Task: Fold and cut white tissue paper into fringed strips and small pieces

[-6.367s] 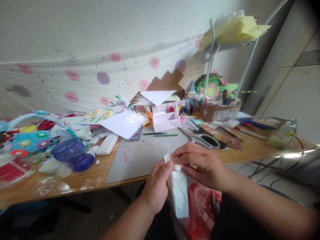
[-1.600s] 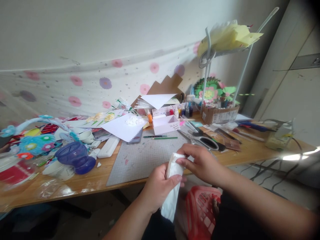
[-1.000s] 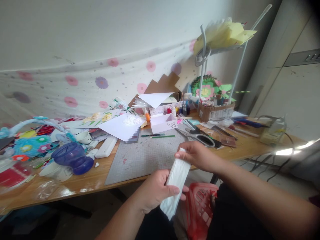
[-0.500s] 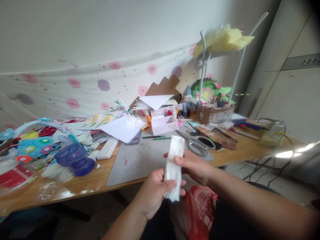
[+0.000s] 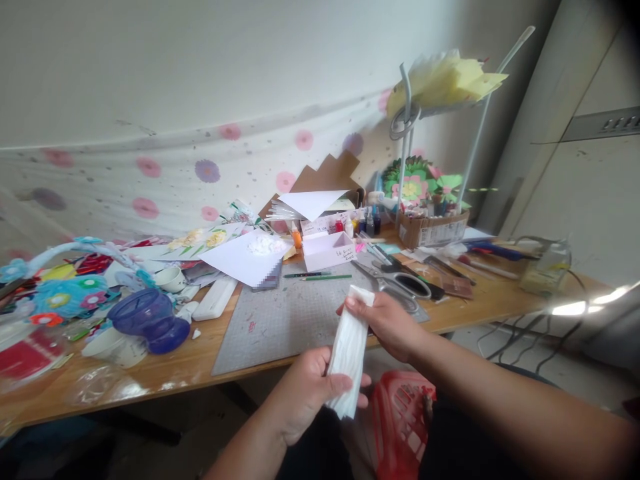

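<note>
A long folded strip of thin white crepe-like paper tilts in front of the table's near edge, held in both hands. My left hand is closed around its lower part, thumb on top and fingers behind. At the upper end, my right hand pinches the strip, with the thumb on its face and the other fingers underneath. Just beyond lies a grey cutting mat. Large scissors rest on the mat's right side, past my right hand.
Pencils lie across the mat's far part, before a small white box. A purple vase and paper cup stand at left. A cardboard box sits back right. Below is a red basket.
The strip's upper end has come lower and tilts more to the right. My right hand has slid up to that end; my left hand keeps its hold lower down.
</note>
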The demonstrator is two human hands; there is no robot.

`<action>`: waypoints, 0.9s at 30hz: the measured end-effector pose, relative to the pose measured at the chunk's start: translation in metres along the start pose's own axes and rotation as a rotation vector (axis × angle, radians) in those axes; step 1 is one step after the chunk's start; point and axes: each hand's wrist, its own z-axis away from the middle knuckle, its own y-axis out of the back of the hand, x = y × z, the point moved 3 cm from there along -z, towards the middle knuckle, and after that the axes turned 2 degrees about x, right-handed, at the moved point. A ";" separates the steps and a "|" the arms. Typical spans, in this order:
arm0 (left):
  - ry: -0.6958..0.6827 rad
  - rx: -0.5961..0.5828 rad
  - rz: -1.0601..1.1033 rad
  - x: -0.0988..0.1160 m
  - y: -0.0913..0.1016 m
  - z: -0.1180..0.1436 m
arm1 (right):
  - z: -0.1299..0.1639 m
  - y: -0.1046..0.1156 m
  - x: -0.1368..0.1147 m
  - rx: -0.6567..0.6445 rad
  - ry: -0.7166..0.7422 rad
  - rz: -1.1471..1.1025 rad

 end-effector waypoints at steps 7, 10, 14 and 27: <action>-0.054 0.032 -0.118 0.010 0.002 -0.002 | 0.001 -0.006 0.003 -0.037 0.043 0.066; -0.150 0.140 -0.148 0.016 0.000 -0.007 | 0.005 -0.013 0.003 -0.104 0.117 0.158; -0.175 0.179 -0.042 0.016 -0.003 -0.014 | 0.009 -0.021 0.005 -0.202 0.163 0.217; -0.079 0.161 0.006 0.011 0.002 -0.008 | 0.010 -0.016 -0.004 -0.232 0.173 0.310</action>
